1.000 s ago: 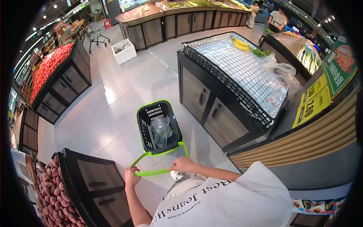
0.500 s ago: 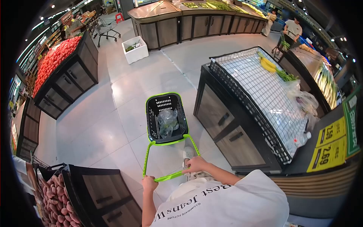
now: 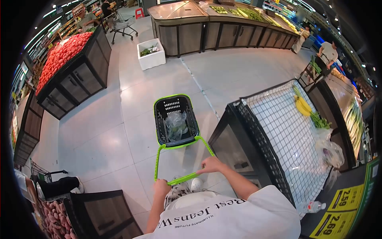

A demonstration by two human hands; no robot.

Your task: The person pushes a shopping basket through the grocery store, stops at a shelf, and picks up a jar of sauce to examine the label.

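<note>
Green-rimmed and black, your basket (image 3: 172, 106) stands on the floor (image 3: 107, 135) just ahead of you, its long axis pointing straight away from you, with a crumpled plastic bag (image 3: 176, 124) inside. Your left hand (image 3: 162, 187) and right hand (image 3: 211, 164) both have their fingers clenched round its handle bar (image 3: 182, 179). A wire-mesh display stand (image 3: 278, 135) sits to its right.

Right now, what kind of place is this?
Most likely a supermarket produce section: a dark display stand heaped with red fruit, yellow price signs, and a black-and-green plastic shopping basket whose handle the left hand and right hand grip.
</note>
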